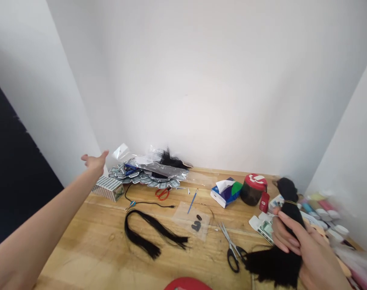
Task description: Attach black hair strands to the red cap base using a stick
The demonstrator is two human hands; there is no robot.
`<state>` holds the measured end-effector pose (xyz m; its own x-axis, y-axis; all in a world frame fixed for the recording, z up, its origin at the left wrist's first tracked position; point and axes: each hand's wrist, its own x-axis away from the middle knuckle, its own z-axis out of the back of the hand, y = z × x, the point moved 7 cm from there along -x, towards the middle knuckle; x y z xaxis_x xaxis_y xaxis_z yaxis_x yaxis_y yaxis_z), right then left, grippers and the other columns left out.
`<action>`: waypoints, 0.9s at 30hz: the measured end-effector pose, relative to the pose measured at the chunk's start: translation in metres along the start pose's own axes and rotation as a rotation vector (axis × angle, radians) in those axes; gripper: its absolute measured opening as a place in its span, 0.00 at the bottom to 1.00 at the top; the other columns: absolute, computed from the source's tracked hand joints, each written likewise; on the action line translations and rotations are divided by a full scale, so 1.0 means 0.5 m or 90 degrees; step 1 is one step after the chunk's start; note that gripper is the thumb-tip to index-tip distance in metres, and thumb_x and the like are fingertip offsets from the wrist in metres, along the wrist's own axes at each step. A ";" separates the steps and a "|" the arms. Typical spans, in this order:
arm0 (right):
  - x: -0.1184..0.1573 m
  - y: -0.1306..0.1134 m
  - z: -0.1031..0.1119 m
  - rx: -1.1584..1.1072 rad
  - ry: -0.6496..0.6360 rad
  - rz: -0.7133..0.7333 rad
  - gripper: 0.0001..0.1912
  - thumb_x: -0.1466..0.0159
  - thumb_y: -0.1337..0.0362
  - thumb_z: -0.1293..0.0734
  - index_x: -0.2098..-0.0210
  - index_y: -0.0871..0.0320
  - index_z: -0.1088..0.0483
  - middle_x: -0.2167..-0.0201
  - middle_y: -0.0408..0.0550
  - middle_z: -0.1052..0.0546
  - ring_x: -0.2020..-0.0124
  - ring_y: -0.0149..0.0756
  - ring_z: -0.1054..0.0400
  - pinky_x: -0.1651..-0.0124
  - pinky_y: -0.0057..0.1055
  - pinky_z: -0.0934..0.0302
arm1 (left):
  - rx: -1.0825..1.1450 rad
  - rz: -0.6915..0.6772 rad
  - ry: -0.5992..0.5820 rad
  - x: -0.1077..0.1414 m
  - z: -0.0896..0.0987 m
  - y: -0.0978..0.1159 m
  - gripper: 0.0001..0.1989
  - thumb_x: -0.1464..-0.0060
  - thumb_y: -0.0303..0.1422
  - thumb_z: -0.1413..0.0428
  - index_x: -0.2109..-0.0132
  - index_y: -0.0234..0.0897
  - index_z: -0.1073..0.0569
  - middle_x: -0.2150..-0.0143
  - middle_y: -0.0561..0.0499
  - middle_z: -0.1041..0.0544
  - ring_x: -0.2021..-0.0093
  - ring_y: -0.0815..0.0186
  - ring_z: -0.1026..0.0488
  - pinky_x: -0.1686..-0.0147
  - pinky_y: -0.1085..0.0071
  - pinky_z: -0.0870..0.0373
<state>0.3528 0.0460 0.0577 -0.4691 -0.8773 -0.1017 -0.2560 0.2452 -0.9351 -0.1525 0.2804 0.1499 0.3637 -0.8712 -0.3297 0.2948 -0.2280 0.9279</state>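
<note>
Head view: right hand [295,241] at lower right, grip clamped around a bundle of black hair [284,241], fingers wrapped round its middle, looped top sticking up above the knuckles and a thin gold band circling it there, loose ends fanning out below the palm over the tabletop [89,241]. Left hand [95,162] far out at the left, grip apart and holding nothing, fingers spread flat, thumb up, hovering near a small striped box [108,188] at the tabletop's back corner without touching it. Wrist of the right hand cut off by the lower edge; bottles and tubes [322,211] at far right blurred, labels unreadable. A red curved thing [187,284] at the bottom edge mostly out of frame, not identifiable. Left arm stretched long and straight from the lower left corner, forearm bare, palm turned down. Right hand close to the camera, back of the hand facing right. A second strand of black hair [151,233] lying folded in the middle of the tabletop, well apart from both hands. Black-handled scissors [233,247] just beside the held bundle's loose ends. Further back: a clear bag with small dark pieces [195,222], a blue brush [192,201], red-handled scissors [162,193], a tissue pack [227,191], a red-lidded jar [253,189].
</note>
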 end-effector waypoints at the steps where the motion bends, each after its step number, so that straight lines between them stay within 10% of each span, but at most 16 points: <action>1: 0.000 0.001 -0.004 0.005 -0.003 -0.001 0.14 0.46 0.57 0.26 0.75 0.57 0.33 0.88 0.31 0.47 0.86 0.22 0.59 0.87 0.19 0.51 | -0.035 -0.036 -0.001 0.006 -0.011 0.002 0.17 0.39 0.36 0.46 0.45 0.35 0.32 0.46 0.44 0.30 0.51 0.57 0.28 0.54 0.55 0.28; 8: 0.000 0.022 -0.025 0.024 -0.013 -0.023 0.25 0.45 0.55 0.26 0.83 0.57 0.44 0.87 0.32 0.48 0.86 0.22 0.57 0.86 0.20 0.51 | -0.266 -0.261 -0.310 0.164 -0.288 -0.064 0.15 0.39 0.35 0.45 0.47 0.36 0.31 0.46 0.44 0.29 0.50 0.57 0.28 0.52 0.54 0.29; 12: 0.006 0.028 -0.027 0.034 -0.006 -0.034 0.22 0.47 0.54 0.25 0.81 0.57 0.41 0.88 0.32 0.48 0.86 0.21 0.57 0.86 0.20 0.52 | -0.363 -0.323 -0.422 0.213 -0.373 -0.100 0.16 0.39 0.35 0.45 0.46 0.36 0.31 0.46 0.44 0.29 0.50 0.57 0.28 0.52 0.54 0.29; 18: -0.021 0.056 -0.028 0.007 0.000 -0.068 0.18 0.49 0.54 0.24 0.70 0.58 0.32 0.87 0.30 0.47 0.86 0.21 0.57 0.86 0.20 0.53 | -0.433 -0.379 -0.477 0.209 -0.340 -0.105 0.13 0.38 0.35 0.46 0.48 0.36 0.30 0.48 0.45 0.28 0.53 0.60 0.27 0.54 0.57 0.28; 27: -0.073 0.126 -0.023 -0.021 0.040 -0.091 0.21 0.37 0.59 0.31 0.80 0.57 0.43 0.87 0.27 0.47 0.90 0.19 0.54 0.86 0.19 0.52 | -0.388 -0.505 -0.402 0.203 -0.212 -0.025 0.12 0.38 0.34 0.46 0.49 0.37 0.28 0.43 0.44 0.29 0.45 0.56 0.31 0.44 0.50 0.36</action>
<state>0.3439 0.0982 0.0064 -0.4769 -0.8773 0.0544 -0.3519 0.1338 -0.9264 -0.0257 0.2409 0.0865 -0.5620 -0.6784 -0.4731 0.6759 -0.7064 0.2100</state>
